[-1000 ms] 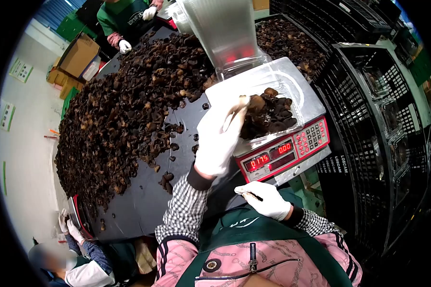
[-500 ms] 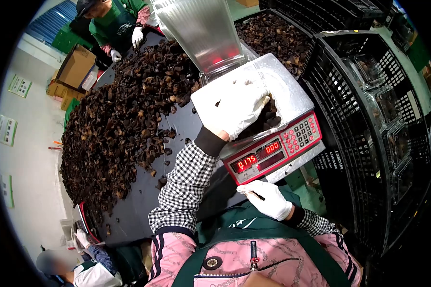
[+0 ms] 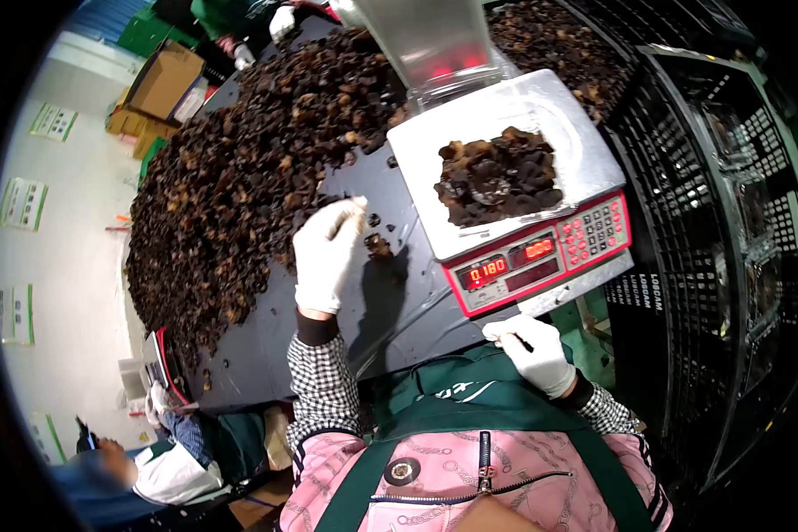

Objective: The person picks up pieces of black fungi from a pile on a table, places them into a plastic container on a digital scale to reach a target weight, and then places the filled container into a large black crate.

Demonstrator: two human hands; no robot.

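My left hand (image 3: 330, 255), white-gloved, is raised over the dark table (image 3: 279, 341), between the large pile of dark, curled pieces (image 3: 230, 177) and the scale. Its fingers are pinched together; whatever they hold, if anything, is too small to make out. My right hand (image 3: 535, 356), also gloved, rests in front of the scale near my apron, fingers closed, contents hidden. A clear tray of dark pieces (image 3: 498, 177) sits on the metal scale (image 3: 528, 273), whose display reads 0.180. A few loose pieces (image 3: 379, 246) lie beside my left hand.
Stacked clear containers (image 3: 430, 44) stand behind the scale. Black crates (image 3: 714, 222) at the right hold clear boxes. Two co-workers are nearby: one at the top, hands (image 3: 282, 22) over the pile's edge, another at lower left (image 3: 182, 465). A cardboard box (image 3: 164, 80) is at upper left.
My left hand has moved left, away from the tray, which now shows fully. The display went from 0.175 to 0.180. My right hand stays in front of the scale.
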